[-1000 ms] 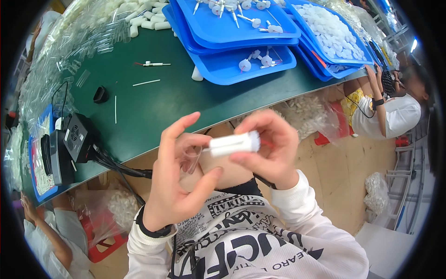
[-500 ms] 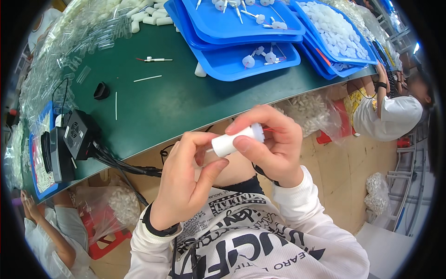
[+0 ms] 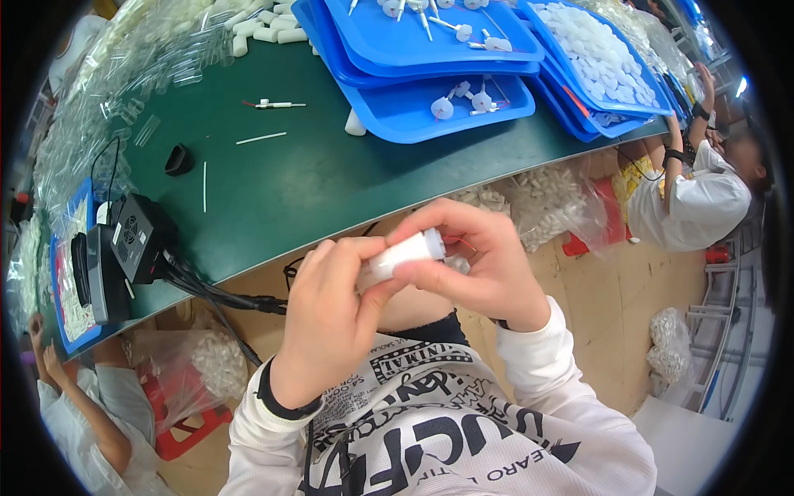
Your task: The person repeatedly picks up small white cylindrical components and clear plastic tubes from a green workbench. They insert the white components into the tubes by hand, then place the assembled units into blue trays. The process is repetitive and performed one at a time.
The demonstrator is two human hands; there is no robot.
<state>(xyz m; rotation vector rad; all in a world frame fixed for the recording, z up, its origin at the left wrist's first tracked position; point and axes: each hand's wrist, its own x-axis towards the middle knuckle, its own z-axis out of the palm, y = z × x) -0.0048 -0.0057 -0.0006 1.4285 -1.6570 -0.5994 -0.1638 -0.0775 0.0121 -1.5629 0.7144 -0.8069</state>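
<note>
A white cylinder (image 3: 403, 253) with a translucent ridged cap at its right end is held between my two hands, above my lap and just off the table edge. My left hand (image 3: 322, 318) is closed round its lower left end, and the fingers hide that end. With thumb and fingers, my right hand (image 3: 488, 269) pinches the cylinder close to the cap. Thin red wire shows inside the right palm, beside a pale, clear piece that I cannot make out.
On the green table (image 3: 273, 186) lie thin white rods (image 3: 261, 138), a slim white part with red wire (image 3: 279, 105) and a small black holder (image 3: 179, 160). Blue trays (image 3: 463, 128) stand at the back, clear tubes (image 3: 91, 107) at left, a black fan device (image 3: 145, 240) nearer.
The cylinder has moved slightly left and up, deeper into my left hand, whose fingers have closed round it. My right hand has shifted left with it. Co-workers' arms at both sides have moved.
</note>
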